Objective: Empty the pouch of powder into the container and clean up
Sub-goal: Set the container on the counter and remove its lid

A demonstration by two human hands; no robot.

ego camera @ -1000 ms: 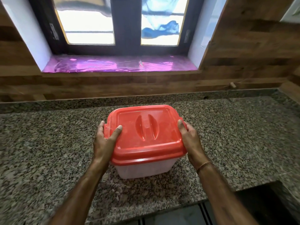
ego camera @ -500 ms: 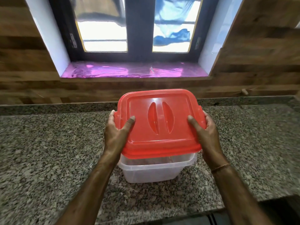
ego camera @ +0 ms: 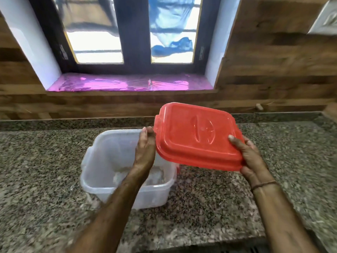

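A clear plastic container (ego camera: 102, 161) stands uncovered on the granite counter (ego camera: 209, 201), a little pale powder on its bottom. Its red lid (ego camera: 197, 136) hangs in the air to the right of it, tilted. My left hand (ego camera: 145, 150) grips the lid's left edge, above the container's mouth. My right hand (ego camera: 249, 157) grips the lid's right front corner, thumb on top. No pouch is in view.
A wooden wall runs behind the counter, with a window and a pink-lined sill (ego camera: 127, 83) above it. The counter's front edge (ego camera: 200, 245) lies close to my arms. A white object (ego camera: 326, 19) shows at the top right.
The lid came off the container: both hands lifted it, then carried it to the right, uncovering the container's mouth.
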